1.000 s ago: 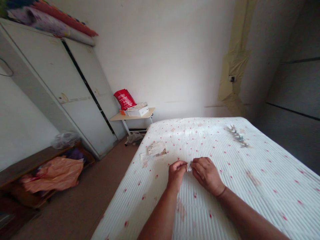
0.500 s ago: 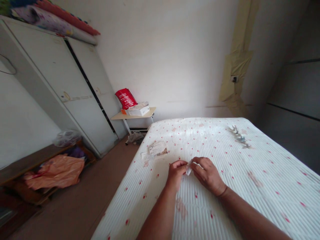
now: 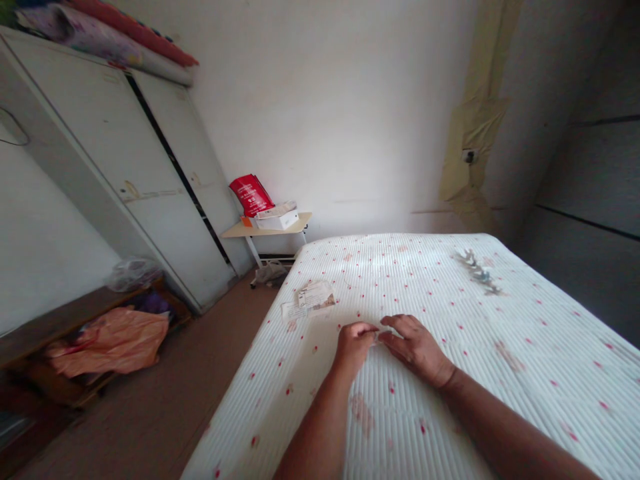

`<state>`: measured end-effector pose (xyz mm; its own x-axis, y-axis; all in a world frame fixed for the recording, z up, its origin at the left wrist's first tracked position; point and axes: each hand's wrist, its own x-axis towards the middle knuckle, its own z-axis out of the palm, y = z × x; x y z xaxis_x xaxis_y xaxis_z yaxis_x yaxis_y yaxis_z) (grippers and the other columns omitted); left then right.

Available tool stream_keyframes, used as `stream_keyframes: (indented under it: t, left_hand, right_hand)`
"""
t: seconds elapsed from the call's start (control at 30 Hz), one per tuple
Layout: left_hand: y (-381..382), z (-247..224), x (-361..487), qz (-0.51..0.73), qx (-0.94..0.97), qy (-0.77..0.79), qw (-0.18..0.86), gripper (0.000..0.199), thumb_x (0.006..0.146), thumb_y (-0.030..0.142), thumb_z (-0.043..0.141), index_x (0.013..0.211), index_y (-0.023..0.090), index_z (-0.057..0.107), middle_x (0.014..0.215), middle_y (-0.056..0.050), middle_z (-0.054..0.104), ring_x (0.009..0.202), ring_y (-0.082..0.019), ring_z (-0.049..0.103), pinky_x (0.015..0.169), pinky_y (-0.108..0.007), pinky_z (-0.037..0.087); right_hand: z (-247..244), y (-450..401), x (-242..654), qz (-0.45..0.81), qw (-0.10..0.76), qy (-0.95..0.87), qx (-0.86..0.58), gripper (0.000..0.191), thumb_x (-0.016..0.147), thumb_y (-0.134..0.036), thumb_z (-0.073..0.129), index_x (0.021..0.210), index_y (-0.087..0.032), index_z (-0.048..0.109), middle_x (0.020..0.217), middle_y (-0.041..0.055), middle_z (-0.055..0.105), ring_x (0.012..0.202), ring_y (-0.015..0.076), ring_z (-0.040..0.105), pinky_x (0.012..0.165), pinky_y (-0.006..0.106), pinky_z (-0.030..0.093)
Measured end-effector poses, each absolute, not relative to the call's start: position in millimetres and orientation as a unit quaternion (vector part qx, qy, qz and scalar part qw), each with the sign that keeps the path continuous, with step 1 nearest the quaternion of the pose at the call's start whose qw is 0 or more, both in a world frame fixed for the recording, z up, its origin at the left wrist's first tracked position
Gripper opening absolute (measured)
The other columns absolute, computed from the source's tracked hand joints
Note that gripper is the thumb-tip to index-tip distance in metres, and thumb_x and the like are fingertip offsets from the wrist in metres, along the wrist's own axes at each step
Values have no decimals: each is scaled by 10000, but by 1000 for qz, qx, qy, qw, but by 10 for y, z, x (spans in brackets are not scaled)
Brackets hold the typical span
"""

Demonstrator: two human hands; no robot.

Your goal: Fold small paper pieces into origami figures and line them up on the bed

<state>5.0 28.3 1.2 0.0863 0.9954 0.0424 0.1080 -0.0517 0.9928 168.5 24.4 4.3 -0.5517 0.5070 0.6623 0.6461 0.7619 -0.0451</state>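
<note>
My left hand (image 3: 356,343) is closed in a pinch on a small piece of folded paper (image 3: 376,339), mostly hidden by the fingers. Close by on the right, my right hand (image 3: 413,347) has its thumb and forefinger apart, the thumb tip at the paper's edge; whether it touches cannot be made out. Beyond the left hand, flat printed paper pieces (image 3: 315,297) lie on the mattress (image 3: 395,407). Several small folded paper figures (image 3: 481,275) stand in a row farther off to the right.
Behind the mattress's far left corner, a small table (image 3: 240,231) carries a red bag (image 3: 251,195) and a white box (image 3: 277,221). A grey cabinet (image 3: 115,133) stands at the left. Below it, an orange plastic bag (image 3: 115,340) hangs over a low wooden shelf (image 3: 50,320).
My right forefinger has lifted away from the folded paper, and less of the paper shows between the hands. The left hand keeps its pinch almost in place.
</note>
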Motion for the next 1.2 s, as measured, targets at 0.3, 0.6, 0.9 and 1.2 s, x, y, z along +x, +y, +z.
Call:
stream_keyframes:
  t: [0.3,0.6,0.9,1.2]
  left_hand:
    - [270,-136,13,364,716,543,246,221,682,109,478,759,180,673,737,-26,672,696,-154,580,664,-254,414]
    - [115,-127,-83,331,759,542,140,166,631,60,540,698,181,633,774,-37,586,815,-171,508,755,-267,386]
    - [131,-143,-54,330,749,559,132,185,713,75,515,610,173,632,705,-34,589,754,-150,507,703,-244,366]
    - [169,-123,-17,314,734,591,116,177,705,74,517,572,161,597,641,-27,538,688,-150,487,681,-259,343]
  right_hand:
    - [-38,248,1641,-59,260,-904,-334,214,870,-221,475,780,-200,667,735,43,609,735,158,525,667,278,395]
    - [-156,326,1674,11,267,-901,-340,194,851,-217,493,784,-205,675,747,43,607,749,148,548,706,272,412]
    - [-96,362,1670,131,283,-877,-366,217,841,-176,485,749,-191,681,718,32,621,691,132,569,652,234,422]
    - [21,330,1549,128,227,-829,-495,226,782,-120,469,681,-174,663,723,34,634,670,132,584,603,212,405]
